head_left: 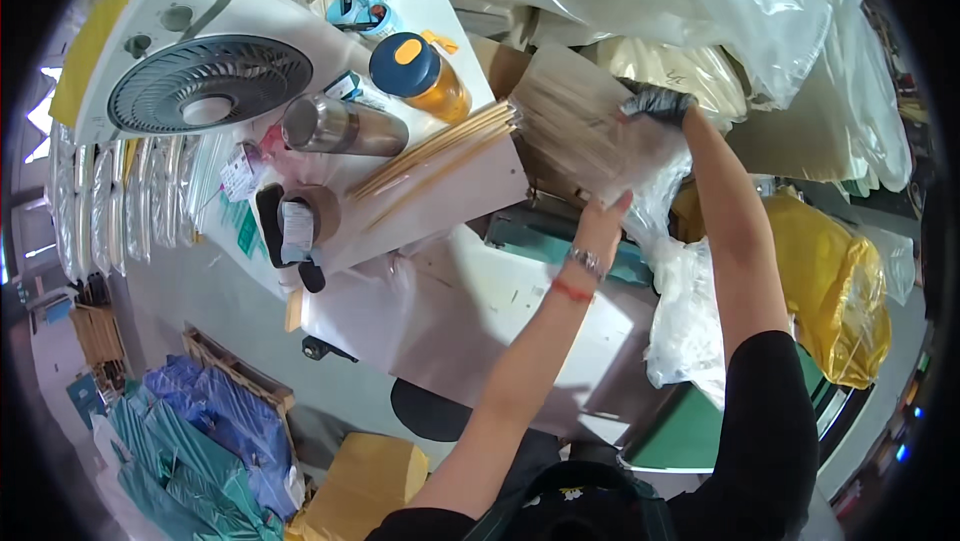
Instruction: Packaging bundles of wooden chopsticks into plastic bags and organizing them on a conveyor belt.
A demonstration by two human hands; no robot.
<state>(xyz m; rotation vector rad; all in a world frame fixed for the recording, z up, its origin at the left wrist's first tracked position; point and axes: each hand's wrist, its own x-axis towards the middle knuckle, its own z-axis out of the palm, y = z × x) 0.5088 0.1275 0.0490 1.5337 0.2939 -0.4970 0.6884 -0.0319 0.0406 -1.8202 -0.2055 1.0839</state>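
Observation:
A translucent plastic bag (575,126), blurred by motion, is held up between my two hands above the far side of the worktable. My left hand (603,225), bare with a watch and a red band at the wrist, grips its lower edge. At its upper right corner, my right hand (657,103) in a dark glove is closed on it. Streaks show across the bag; whether anything is inside I cannot tell. Just left of the bag lie several thin wooden sticks (437,153) on a white board (485,186). Crumpled clear plastic (685,316) hangs below my right hand.
On the left stand a white fan (208,81), a steel tumbler (345,126), an amber bottle with a blue lid (420,76), a tape dispenser (297,231) and a pen cup (365,13). Large plastic sacks (720,1) fill the back; a yellow bag (825,286) is at right.

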